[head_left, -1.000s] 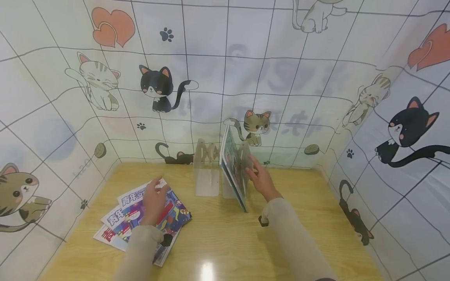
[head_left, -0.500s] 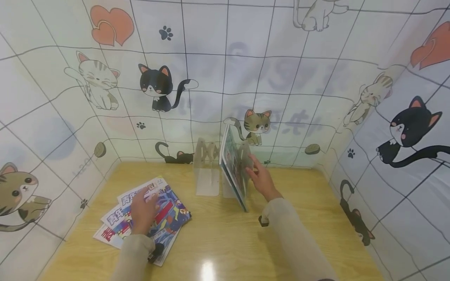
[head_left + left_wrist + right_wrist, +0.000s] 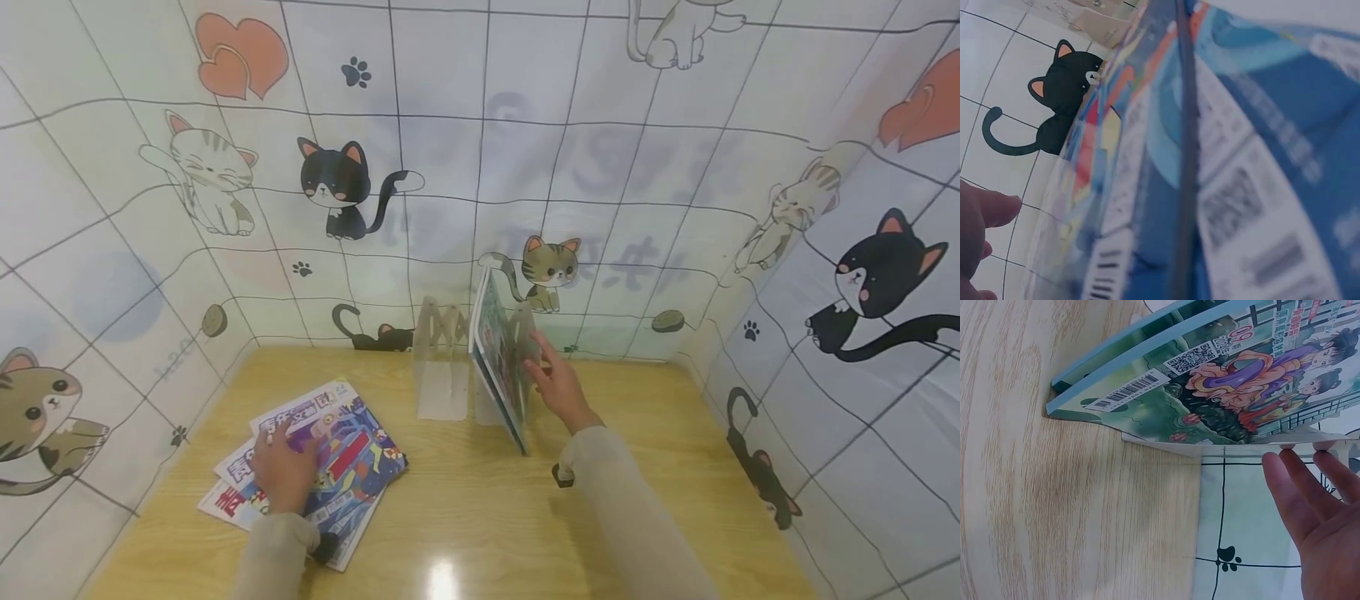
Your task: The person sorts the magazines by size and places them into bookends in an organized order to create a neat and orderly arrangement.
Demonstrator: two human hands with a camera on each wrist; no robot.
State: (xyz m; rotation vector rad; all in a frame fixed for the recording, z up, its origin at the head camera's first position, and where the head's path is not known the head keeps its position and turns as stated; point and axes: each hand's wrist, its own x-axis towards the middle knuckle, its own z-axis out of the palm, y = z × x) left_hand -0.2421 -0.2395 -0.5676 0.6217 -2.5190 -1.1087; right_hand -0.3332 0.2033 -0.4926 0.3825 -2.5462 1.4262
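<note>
My left hand [image 3: 285, 471] lies over the left part of several fanned magazines [image 3: 367, 458], fingers loosely bent across the colourful top cover. In the left wrist view its thumb [image 3: 1000, 209] shows beside the blurred magazine cover [image 3: 1260, 206]. My right hand [image 3: 561, 390] touches the outer side of the pale bookend [image 3: 528, 333] with outstretched fingertips. Inside that bookend, thin magazines [image 3: 493, 350] stand on edge, leaning left at the top. The right wrist view shows two blue spines and an illustrated green cover [image 3: 1222, 394], with the right fingers [image 3: 1291, 494] against the panel below it.
The bookend's left section [image 3: 442, 392] stands beside the upright magazines, a zigzag linkage at its back. All of this is on a wooden table [image 3: 465, 517]. Cat-printed sheeting [image 3: 450, 167] rises behind the table and on both sides.
My left hand has slid from the far edge of the fanned magazines to the left and back towards me, uncovering more of the top cover. The right hand and upright magazines have stayed put.
</note>
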